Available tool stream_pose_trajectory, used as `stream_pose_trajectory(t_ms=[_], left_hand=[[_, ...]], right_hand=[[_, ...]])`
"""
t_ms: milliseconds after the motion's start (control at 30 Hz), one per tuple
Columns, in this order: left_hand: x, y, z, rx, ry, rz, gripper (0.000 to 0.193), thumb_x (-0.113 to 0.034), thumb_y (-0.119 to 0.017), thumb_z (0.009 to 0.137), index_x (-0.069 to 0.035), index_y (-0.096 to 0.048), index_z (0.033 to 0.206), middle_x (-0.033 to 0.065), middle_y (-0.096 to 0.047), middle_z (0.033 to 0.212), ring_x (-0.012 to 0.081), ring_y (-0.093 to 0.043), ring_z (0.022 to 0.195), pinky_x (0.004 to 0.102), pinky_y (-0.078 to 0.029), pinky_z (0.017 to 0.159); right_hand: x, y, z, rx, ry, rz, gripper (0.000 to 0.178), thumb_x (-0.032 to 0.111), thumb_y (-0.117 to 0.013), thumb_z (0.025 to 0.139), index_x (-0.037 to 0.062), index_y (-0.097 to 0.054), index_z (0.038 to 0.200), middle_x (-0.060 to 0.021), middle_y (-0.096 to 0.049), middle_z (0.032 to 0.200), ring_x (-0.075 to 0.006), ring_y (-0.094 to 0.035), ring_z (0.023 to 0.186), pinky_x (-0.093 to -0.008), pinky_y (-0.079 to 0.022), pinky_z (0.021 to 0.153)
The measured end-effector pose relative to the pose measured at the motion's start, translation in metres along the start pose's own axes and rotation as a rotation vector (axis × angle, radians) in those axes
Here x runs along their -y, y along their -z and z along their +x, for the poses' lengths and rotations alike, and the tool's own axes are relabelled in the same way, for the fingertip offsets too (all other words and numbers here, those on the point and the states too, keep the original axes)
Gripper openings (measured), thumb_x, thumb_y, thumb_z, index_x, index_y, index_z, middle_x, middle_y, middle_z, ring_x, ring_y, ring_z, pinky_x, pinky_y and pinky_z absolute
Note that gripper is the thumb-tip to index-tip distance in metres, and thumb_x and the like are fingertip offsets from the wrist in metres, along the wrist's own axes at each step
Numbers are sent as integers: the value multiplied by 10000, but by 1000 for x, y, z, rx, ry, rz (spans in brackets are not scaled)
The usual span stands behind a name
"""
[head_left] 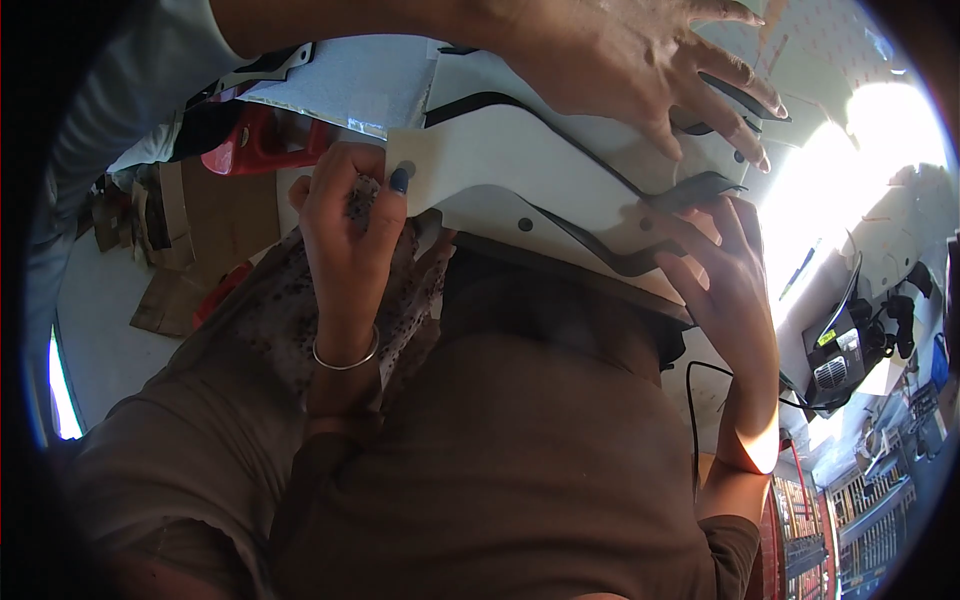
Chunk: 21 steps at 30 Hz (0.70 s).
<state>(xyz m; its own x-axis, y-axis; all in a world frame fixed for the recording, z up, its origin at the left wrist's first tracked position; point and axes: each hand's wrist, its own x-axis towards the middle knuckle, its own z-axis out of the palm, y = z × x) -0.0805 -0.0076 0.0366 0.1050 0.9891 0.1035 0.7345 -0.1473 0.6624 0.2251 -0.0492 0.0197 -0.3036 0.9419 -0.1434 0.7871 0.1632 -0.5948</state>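
Gripping from the left: left hand [345,225] has its fingers clamped on the near-left corner of the white panel [500,170], thumb on top beside a small dark dot, a speckled cloth [290,300] bunched under the palm. The panel sits at chest height, tilted, w/ black curved strips across it.

Right hand [725,270] props the lower right edge, fingers spread apart and curled under a black strip [700,190]. Another person's hand [640,60] presses down from above, fingers splayed.

Risk, as I read it: three hands, uneven pressure, so the panel could twist or slip off the left grip; the strip could peel.

Packaging: flat brown cardboard pieces [165,250] far left on the floor, a red plastic piece [260,140] above them. Far right, a black device w/ a yellow label [835,350]; text too small to tell.
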Motion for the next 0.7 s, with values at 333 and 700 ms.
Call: stream_pose_trajectory(t_ms=[333,700], left_hand=[[3,1,0,25,16,-18,196,-273,-601,798,-86,-558,841,-8,-550,816,138,-496,790,322,-262,863],[2,0,-1,26,16,1,191,-268,-597,804,-86,-551,837,-5,-547,818,145,-502,799,334,-260,873]], right_hand=[[0,-1,0,-6,0,-8,347,153,-677,769,136,-676,1115,-98,-537,1067,-314,-470,1058,-431,-423,893],[1,0,1,13,-12,4,342,169,-673,772,132,-677,1112,-108,-537,1071,-316,-474,1055,-428,-424,888]])
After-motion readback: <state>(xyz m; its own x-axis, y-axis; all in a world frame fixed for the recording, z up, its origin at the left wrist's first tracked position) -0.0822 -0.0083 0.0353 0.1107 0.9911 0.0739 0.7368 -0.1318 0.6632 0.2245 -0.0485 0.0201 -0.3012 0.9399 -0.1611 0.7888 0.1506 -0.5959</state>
